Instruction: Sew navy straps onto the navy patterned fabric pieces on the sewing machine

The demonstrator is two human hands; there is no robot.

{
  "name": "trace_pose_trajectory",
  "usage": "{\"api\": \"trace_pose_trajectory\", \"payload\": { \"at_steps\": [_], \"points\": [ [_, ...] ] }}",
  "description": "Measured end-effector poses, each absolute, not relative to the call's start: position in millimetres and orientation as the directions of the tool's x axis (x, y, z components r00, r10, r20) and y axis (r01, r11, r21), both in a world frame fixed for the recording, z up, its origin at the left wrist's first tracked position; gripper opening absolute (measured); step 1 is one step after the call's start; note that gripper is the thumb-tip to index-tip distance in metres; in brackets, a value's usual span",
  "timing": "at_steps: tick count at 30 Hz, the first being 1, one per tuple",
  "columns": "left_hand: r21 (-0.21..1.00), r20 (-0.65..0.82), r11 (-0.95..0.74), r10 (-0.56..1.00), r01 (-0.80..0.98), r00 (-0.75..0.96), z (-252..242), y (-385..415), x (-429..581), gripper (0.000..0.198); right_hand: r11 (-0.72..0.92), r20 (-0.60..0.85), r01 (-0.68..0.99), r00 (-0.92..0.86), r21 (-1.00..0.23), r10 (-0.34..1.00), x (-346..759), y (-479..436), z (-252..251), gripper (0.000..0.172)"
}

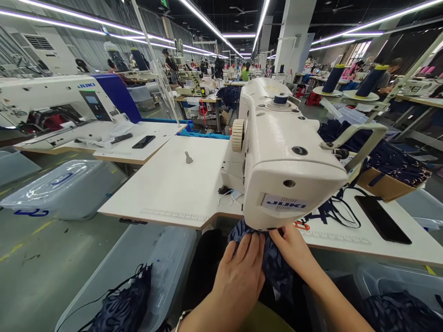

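A white JUKI sewing machine (284, 152) stands in front of me, its head hiding the needle area. Beneath it hangs a navy patterned garment (277, 267), bunched over my lap. My left hand (242, 267) has its fingers bent together and pressed on the cloth just below the head. On the other side, my right hand (296, 249) grips the same garment close to the machine; its thumb shows, while the fingertips are partly hidden. Beside that hand, a small orange item (302, 225) lies on the machine table (173, 184).
A black phone (382, 219) and dark straps (332, 210) lie at right, near a cardboard box (387, 182) of navy cloth. A metal piece (188, 157) is on the left tabletop. Below left, a clear bin (173, 276) holds a navy garment (124, 299). Other people work farther back.
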State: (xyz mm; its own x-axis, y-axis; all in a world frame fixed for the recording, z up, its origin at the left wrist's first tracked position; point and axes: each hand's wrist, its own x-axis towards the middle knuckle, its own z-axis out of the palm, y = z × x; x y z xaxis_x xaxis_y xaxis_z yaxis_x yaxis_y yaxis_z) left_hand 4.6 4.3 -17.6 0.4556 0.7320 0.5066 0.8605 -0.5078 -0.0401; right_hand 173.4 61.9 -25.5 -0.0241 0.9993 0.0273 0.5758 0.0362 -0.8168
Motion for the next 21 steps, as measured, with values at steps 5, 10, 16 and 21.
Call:
{"api": "trace_pose_trajectory", "payload": {
  "at_steps": [5, 10, 16, 21],
  "points": [
    [-0.047, 0.507, -0.5, 0.734, 0.864, 0.453, -15.1, 3.1, 6.7, 0.039, 0.024, 0.017, 0.583, -0.017, -0.812, 1.0, 173.2, 63.9, -24.4, 0.018],
    [-0.051, 0.506, -0.506, 0.73, 0.861, 0.459, -14.3, 3.6, 6.6, 0.039, 0.027, 0.011, 0.573, -0.031, -0.819, 0.999, 174.0, 64.4, -25.3, 0.019],
    [-0.053, 0.495, -0.488, 0.744, 0.871, 0.448, -16.2, 3.7, 6.5, 0.039, 0.031, 0.012, 0.595, -0.036, -0.803, 0.999, 175.2, 64.8, -30.5, 0.018],
    [-0.014, 0.528, -0.497, 0.733, 0.867, 0.429, -19.6, 5.9, 3.1, 0.039, 0.062, 0.049, 0.535, -0.039, -0.843, 0.998, 174.0, 66.5, -31.9, 0.017]
  ]
}}
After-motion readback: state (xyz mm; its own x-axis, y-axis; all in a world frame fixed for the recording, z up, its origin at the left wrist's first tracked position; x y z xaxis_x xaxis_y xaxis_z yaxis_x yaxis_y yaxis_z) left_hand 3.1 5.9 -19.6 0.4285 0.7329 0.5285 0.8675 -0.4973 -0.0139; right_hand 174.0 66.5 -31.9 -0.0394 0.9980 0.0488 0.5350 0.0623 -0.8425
